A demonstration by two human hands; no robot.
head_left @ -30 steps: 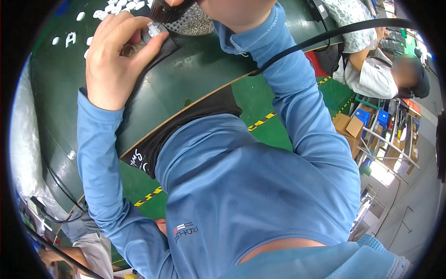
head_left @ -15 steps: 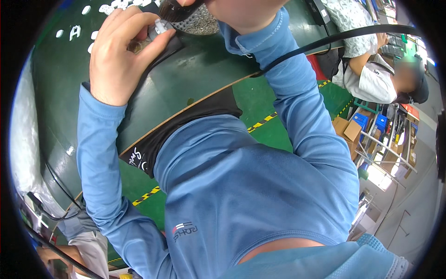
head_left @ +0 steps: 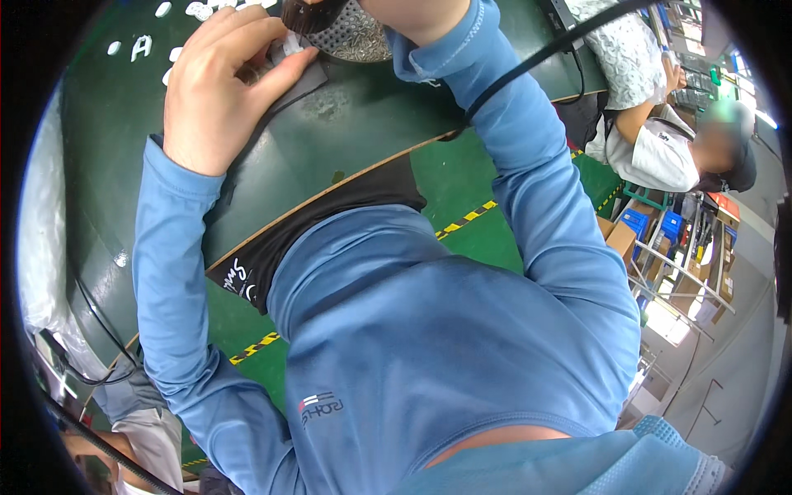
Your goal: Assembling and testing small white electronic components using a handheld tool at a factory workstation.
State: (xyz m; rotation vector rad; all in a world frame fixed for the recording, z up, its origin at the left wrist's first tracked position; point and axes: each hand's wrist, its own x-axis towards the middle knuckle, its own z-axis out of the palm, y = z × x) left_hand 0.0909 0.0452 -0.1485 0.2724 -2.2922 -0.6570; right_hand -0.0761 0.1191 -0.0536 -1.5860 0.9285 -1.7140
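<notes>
My left hand point(head_left: 216, 99) is at the upper left over the dark green table. Its thumb and fingers pinch a small whitish translucent plastic part point(head_left: 289, 45). Right beside that part is the end of a dark, rounded tool point(head_left: 313, 18), whose upper portion the picture's top edge cuts off. My right hand point(head_left: 422, 16) is also partly cut off there; a fingertip rests against the tool, and the hand appears closed around it. Whether the tool touches the plastic part I cannot make out. A dark flat pad point(head_left: 307, 85) lies beneath my left hand.
Behind the tool stands a round dish point(head_left: 363, 41) of small metal screws. Several white plastic pieces point(head_left: 142, 48) lie at the upper left. A black cable point(head_left: 544, 56) crosses above my right forearm. At right, a co-worker point(head_left: 660, 153) is near a clear bag of parts point(head_left: 615, 49).
The dark tool now sits lower and closer to the plastic part, covering more of it. My right hand has moved slightly up and left. The whole view has shifted a little.
</notes>
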